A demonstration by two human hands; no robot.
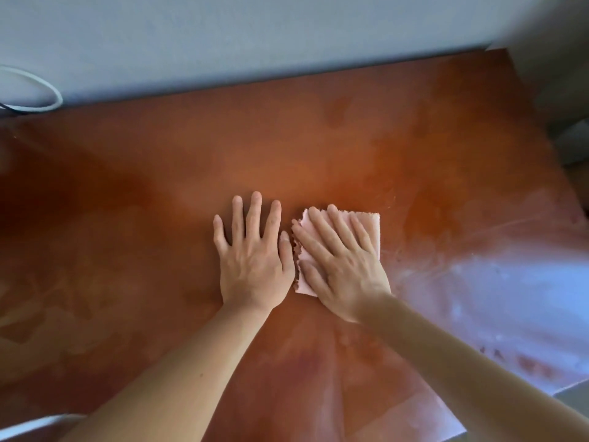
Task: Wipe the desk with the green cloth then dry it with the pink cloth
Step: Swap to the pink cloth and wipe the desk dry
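two bare forearms reach in from the near edge of the reddish-brown table [159,186], meeting near its middle. the pink cloth [371,226] serves as the landmark here: it lies folded flat on the table, roughly central and slightly to the right. the right hand [341,266] lies palm down on top of the pink cloth, fingers straight and slightly spread, pressing it flat against the surface and gripping nothing; the cloth's far edge and right corner show beyond the fingertips. just left of the pink cloth, the left hand [253,253] rests flat on the bare table, fingers extended and spread, its thumb right beside the cloth's ragged left edge; whether it touches is unclear. right of the pink cloth, a pale, streaky sheen [478,288] covers the tabletop. farther off, beyond the pink cloth, the table runs to a light grey-blue wall [255,36]. far left of the cloth, a white cable loop [47,90] sits against that wall at the table's back edge.
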